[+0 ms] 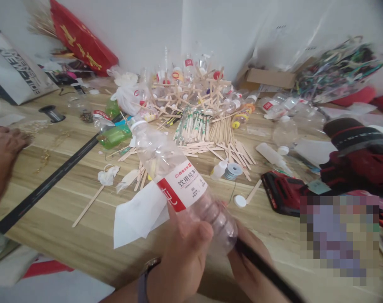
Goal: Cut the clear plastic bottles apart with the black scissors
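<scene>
A clear plastic bottle (185, 181) with a red and white label and a white cap lies tilted across the centre, its cap towards the back left. My left hand (188, 248) is wrapped round its lower part, thumb on top. At the bottle's base, my right hand (251, 261) is closed by a long black rod or strip (267, 273) that runs to the lower right; its fingers are partly hidden behind the bottle. White paper (137, 214) lies under the bottle on the wooden table (93, 248).
Wooden sticks (223, 130) and bottles are piled at the back. A red and black power tool (346, 164) lies right, near a wire spool (233, 170) and white cap (240, 201). A black strip (52, 181) crosses the left side, beside another person's hand (8, 143).
</scene>
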The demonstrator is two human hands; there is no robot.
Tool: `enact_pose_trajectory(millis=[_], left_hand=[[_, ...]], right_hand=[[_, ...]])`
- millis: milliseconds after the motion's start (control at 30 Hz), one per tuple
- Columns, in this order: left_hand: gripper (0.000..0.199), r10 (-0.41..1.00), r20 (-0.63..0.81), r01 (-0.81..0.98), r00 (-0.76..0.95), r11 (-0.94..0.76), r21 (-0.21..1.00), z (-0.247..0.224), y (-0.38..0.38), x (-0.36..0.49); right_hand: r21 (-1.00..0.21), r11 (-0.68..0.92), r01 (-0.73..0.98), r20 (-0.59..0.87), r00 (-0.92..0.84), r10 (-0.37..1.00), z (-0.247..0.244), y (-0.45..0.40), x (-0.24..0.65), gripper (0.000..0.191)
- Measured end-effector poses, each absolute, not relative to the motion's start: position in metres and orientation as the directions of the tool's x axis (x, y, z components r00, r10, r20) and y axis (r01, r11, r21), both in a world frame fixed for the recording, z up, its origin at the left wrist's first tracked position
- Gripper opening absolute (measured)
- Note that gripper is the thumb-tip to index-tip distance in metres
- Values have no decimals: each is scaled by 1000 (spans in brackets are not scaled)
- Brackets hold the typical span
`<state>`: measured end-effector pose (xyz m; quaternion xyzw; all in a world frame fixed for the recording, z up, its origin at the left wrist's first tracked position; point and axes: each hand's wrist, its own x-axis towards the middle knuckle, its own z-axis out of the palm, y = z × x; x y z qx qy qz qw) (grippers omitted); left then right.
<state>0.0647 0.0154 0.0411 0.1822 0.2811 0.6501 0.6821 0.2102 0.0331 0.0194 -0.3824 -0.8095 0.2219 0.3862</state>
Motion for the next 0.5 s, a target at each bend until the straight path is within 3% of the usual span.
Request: enact_pose_trajectory(millis=[100, 167, 267, 400, 500], left_hand=[[70, 974, -227, -791, -11, 130, 598, 40, 14, 65], [66, 964, -265, -814, 38, 183, 552, 44, 13, 65], [48, 957, -268, -840, 114, 237, 489, 54, 13, 65], [21, 967, -237, -829, 97, 210, 519, 65, 19, 68], [25, 951, -284, -832, 118, 251, 494, 67, 25, 70]], right_hand=[[-296, 719, 628, 625, -442, 643, 16, 38, 207, 25], [-162, 703, 693, 664, -451, 597, 17, 40, 204, 24], [-123, 642, 757, 668, -415, 618, 19, 40, 204, 24], [-96, 584, 806, 620, -411, 668, 18, 37, 210, 23], [-106, 584, 805, 612, -410, 676, 17, 36, 213, 27]])
